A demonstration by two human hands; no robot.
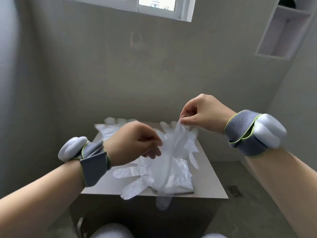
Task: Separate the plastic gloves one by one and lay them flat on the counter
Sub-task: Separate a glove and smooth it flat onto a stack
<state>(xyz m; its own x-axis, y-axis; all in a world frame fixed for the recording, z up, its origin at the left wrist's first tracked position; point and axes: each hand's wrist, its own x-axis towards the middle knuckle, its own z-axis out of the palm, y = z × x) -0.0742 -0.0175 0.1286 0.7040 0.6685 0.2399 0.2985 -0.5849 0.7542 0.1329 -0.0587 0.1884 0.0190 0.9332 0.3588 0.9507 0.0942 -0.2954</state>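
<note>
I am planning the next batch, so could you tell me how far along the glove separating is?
Done: some flat gloves lie far back on the counter. In hand: the right hand pinches a lifted glove, the left hand grips it lower down. Left: the bunched pile at the front.

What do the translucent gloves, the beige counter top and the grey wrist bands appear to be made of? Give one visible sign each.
Translucent gloves: thin plastic film, probably polyethylene; glossy, crinkled, hanging limp from the right hand. Beige counter top: smooth matt slab, perhaps stone or laminate; even, unpatterned surface. Grey wrist bands: woven elastic fabric; visible ribbed weave, green edging.
</note>
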